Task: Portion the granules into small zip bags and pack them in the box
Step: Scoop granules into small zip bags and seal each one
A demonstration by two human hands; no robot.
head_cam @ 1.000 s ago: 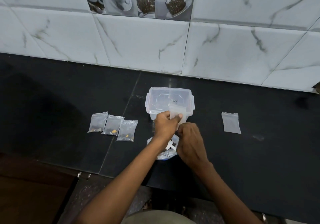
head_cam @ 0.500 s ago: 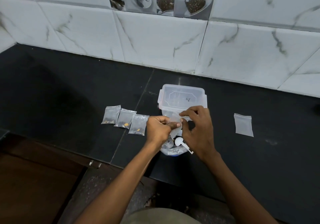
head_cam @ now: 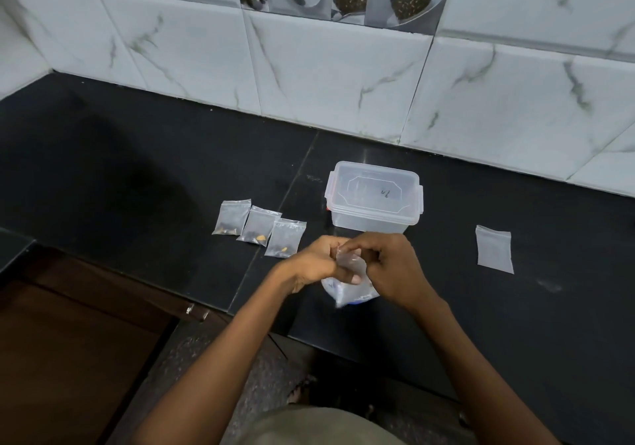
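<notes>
**Mia:** How many little bags do you count?

**Sam:** Five. Three filled bags lie in a row on the black counter, left of the box. They sit side by side, edges touching or a bit over each other. Each one has dark bits at the bottom, and I see a small yellow-orange bit in each too.

**Mia:** And the fourth?

**Sam:** One flat bag lies alone on the right, well apart from the box. It looks empty, but I cannot tell for sure.

**Mia:** Where is the fifth?

**Sam:** In the hands. The left hand and the right hand meet just in front of the box. Both pinch the top of one small clear bag. The fingers are shut tight on its top edge. It is blurry, so I cannot see what is in it.

**Mia:** How many boxes?

**Sam:** One clear box. Its lid is on, with clips at the sides. It stands near the wall tiles.

**Mia:** What is under the hands?

**Sam:** One white round thing with some blue on it sits on the counter. The hands and the bag hide most of it, so I cannot tell what it is.

**Mia:** How many hands?

**Sam:** Two, with bare arms.
</notes>
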